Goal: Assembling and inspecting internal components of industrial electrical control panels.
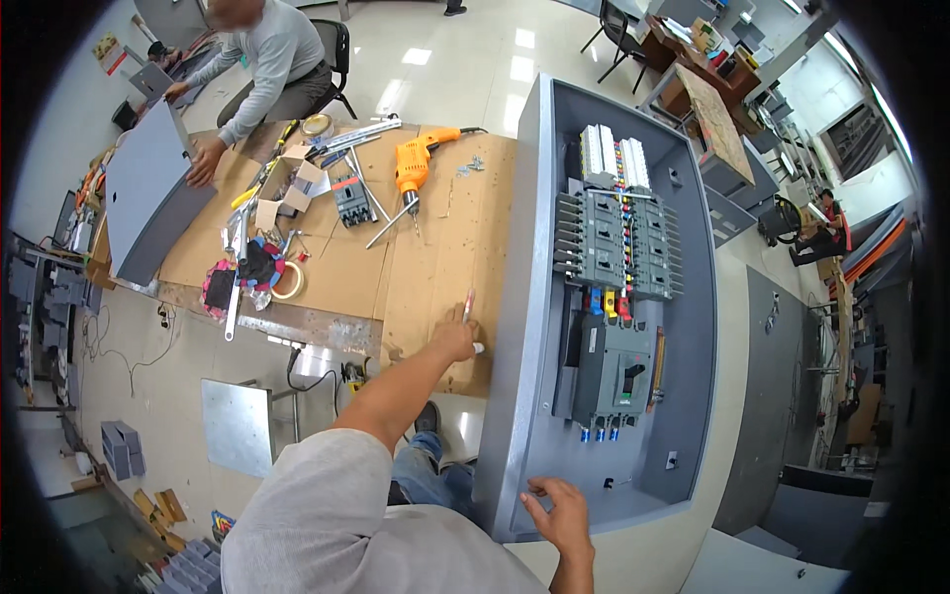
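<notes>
My left hand (453, 340) reaches down onto the cardboard-covered table beside the cabinet's left wall. Its fingers close around a slim white-and-red marker (469, 304); part of it is hidden by the hand. At the near end of the grey metal electrical cabinet (508, 396), my right hand (560, 517) hovers over the rim with fingers apart and holds nothing. Inside the cabinet are a large circuit breaker (612, 371), several smaller breakers (602, 238) above it and white modular breakers (598, 153) at the far end.
An orange power drill (413, 166), a loose breaker (351, 201), an open cardboard box (289, 193) and tape roll (288, 281) lie on the cardboard (426, 282). At the far left another person (272, 59) holds a grey metal panel (148, 188). A stool (237, 421) stands below the table.
</notes>
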`<state>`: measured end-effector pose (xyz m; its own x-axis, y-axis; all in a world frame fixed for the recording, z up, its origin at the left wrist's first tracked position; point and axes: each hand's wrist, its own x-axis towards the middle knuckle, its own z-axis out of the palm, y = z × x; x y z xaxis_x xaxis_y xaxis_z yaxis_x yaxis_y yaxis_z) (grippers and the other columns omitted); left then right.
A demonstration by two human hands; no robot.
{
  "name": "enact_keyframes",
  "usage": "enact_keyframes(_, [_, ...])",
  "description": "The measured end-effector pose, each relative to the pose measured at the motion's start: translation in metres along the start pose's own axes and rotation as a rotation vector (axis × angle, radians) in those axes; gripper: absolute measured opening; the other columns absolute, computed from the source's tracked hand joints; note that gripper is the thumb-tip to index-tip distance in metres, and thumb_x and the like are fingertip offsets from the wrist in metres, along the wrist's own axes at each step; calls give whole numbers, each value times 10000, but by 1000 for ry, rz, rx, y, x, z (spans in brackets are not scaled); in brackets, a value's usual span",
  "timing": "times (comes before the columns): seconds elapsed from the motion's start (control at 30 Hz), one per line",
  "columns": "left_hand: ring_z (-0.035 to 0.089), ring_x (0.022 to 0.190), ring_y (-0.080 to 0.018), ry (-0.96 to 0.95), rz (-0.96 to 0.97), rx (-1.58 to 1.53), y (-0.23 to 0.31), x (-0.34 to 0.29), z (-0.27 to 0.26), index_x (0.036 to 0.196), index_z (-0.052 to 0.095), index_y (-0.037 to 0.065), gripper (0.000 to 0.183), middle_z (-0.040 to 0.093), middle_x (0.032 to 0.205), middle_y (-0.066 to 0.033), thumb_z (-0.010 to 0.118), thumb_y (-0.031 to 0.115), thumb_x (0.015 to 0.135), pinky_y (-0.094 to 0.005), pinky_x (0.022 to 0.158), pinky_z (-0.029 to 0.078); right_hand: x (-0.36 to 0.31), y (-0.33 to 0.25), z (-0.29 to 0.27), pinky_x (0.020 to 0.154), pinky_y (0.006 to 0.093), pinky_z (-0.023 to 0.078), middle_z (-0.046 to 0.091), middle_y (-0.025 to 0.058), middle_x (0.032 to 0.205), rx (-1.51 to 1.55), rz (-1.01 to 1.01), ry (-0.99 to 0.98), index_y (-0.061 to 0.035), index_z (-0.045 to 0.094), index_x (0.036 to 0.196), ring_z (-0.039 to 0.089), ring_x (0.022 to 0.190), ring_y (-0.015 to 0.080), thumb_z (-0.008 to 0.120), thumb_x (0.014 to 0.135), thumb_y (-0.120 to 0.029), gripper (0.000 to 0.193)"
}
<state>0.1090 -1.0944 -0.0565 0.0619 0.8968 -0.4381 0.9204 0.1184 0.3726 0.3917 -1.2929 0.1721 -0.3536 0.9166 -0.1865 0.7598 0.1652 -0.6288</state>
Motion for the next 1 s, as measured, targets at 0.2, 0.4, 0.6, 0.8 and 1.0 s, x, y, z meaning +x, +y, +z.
enact_keyframes(0.2, [215, 1482, -453, -97, -46, -34, -23, 4, 9, 1486, 428, 137, 811, 137, 1621, -285, 680, 573, 851, -623, 1077, 385, 24, -20, 26, 771, 378, 525, 724, 107, 897, -43, -33, -132, -42, 694, 995, 700, 826, 276, 786, 811, -224, 275])
enact_keyframes(0.4, [226, 1496, -398, -146, -43, -47, -6, 0, -4, 1418, 487, 100, 710, 102, 1644, -261, 711, 466, 853, -534, 1080, 413, 24, -26, 38, 746, 376, 539, 722, 114, 896, -50, 39, -143, -38, 687, 1019, 695, 801, 277, 790, 819, -252, 311])
enact_keyframes(0.6, [486, 1329, -420, -128, 194, 151, -66, 59, 64, 1272, 620, 65, 520, 467, 1452, -294, 702, 384, 869, -532, 1081, 397, 37, -42, 40, 791, 441, 523, 695, 146, 904, -35, 75, -210, -49, 679, 1018, 667, 880, 343, 726, 866, -325, 319])
enact_keyframes(0.8, [141, 1513, -430, -173, 73, 84, -33, 28, 31, 1518, 415, 139, 806, 87, 1636, -286, 669, 548, 872, -487, 1209, 220, 32, -18, 46, 815, 465, 511, 656, 151, 900, -157, -36, -145, -63, 651, 999, 638, 914, 360, 706, 866, -316, 291])
enact_keyframes(1.0, [106, 1522, -433, -279, 109, 214, 6, 14, 1, 1556, 291, 34, 923, 186, 1619, -284, 639, 565, 888, -532, 1180, 287, 19, -15, 47, 821, 458, 512, 654, 144, 906, -118, -28, -45, -62, 644, 961, 640, 913, 354, 717, 859, -299, 268])
